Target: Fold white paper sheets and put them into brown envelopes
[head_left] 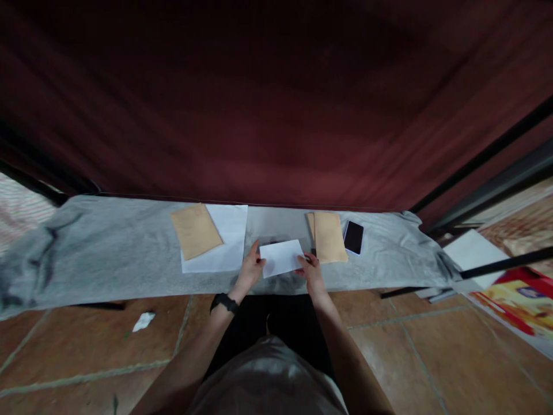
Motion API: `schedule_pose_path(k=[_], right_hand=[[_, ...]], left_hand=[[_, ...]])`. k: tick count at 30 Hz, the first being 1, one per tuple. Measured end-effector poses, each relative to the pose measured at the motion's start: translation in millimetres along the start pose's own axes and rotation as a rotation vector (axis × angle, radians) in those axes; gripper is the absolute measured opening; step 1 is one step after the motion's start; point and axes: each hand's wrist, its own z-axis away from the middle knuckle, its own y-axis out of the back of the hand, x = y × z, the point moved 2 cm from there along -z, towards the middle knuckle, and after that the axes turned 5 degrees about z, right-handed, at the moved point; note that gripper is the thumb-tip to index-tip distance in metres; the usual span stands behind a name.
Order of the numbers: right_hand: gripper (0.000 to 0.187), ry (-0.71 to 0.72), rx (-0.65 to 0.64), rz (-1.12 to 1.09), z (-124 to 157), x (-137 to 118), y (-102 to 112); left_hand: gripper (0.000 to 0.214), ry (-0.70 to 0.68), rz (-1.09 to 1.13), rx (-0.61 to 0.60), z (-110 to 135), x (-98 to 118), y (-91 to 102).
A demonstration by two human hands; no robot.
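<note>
A small white sheet of paper (281, 257), perhaps folded, is held between my two hands above the cloth-covered table. My left hand (251, 268) grips its left edge, thumb on top. On the right edge, my right hand (311, 271) pinches the paper with the thumb over it and the fingers underneath. Just right of that hand lie brown envelopes (330, 237), stacked and overlapping. To the left, another brown envelope (196, 230) rests at a tilt on large white paper (231, 236). Something dark and flat, partly hidden, lies behind the held paper.
A phone (353, 237) with a dark screen lies right of the envelopes. Grey cloth (125, 248) covers the narrow table, with a dark red curtain (268, 115) behind. A red and yellow box (522, 305) stands at the right. Crumpled white paper (144, 321) lies on the tiled floor.
</note>
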Motion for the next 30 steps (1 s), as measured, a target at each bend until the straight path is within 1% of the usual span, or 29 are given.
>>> schedule_pose_path(k=[2, 4, 6, 7, 8, 10, 12, 14, 16, 20, 24, 26, 27, 30], right_hand=[[0.034, 0.009, -0.028, 0.157, -4.4, 4.2, 3.1], [0.027, 0.015, -0.054, 0.261, -6.4, 9.1, 2.8], [0.022, 0.015, -0.055, 0.301, -7.1, 13.2, 1.2], [0.020, 0.017, -0.055, 0.319, -7.3, 14.6, 0.4], [0.019, 0.018, -0.058, 0.336, -7.7, 15.6, -0.3], [0.016, 0.021, -0.073, 0.366, -9.0, 16.3, -1.2], [0.014, 0.021, -0.090, 0.386, -10.7, 16.5, -1.2], [0.013, 0.016, -0.099, 0.396, -12.5, 16.9, -0.5], [0.015, 0.008, -0.099, 0.392, -13.7, 17.8, 0.6], [0.018, -0.005, -0.105, 0.355, -14.0, 19.2, 2.4], [0.027, -0.011, -0.114, 0.311, -12.3, 18.9, 4.2], [0.032, -0.010, -0.115, 0.292, -11.0, 19.0, 5.4], [0.035, -0.008, -0.116, 0.284, -10.2, 19.2, 5.9], [0.039, 0.001, -0.115, 0.267, -7.7, 20.1, 7.1]], left_hand=[[0.072, -0.057, -0.197, -0.031, -3.0, -1.8, 1.3], [0.066, -0.157, -0.380, 0.002, -1.3, -1.7, -1.3], [0.058, -0.282, -0.515, 0.030, 4.5, -1.3, -10.3], [0.056, -0.338, -0.569, 0.014, 8.3, -1.9, -17.3], [0.054, -0.379, -0.618, -0.027, 12.2, -3.4, -25.4], [0.056, -0.413, -0.716, -0.130, 19.2, -8.6, -41.3], [0.060, -0.413, -0.800, -0.169, 23.2, -14.9, -51.3], [0.064, -0.415, -0.857, -0.162, 24.3, -20.6, -53.3], [0.066, -0.422, -0.886, -0.153, 24.6, -25.2, -49.1], [0.064, -0.398, -0.899, -0.117, 33.3, -30.4, -32.9], [0.054, -0.404, -0.885, -0.109, 48.7, -24.4, -10.7], [0.046, -0.432, -0.871, -0.102, 48.1, -15.7, 10.5], [0.044, -0.441, -0.873, -0.077, 44.5, -10.6, 25.2], [0.042, -0.396, -0.953, 0.142, 24.9, 2.0, 81.7]])
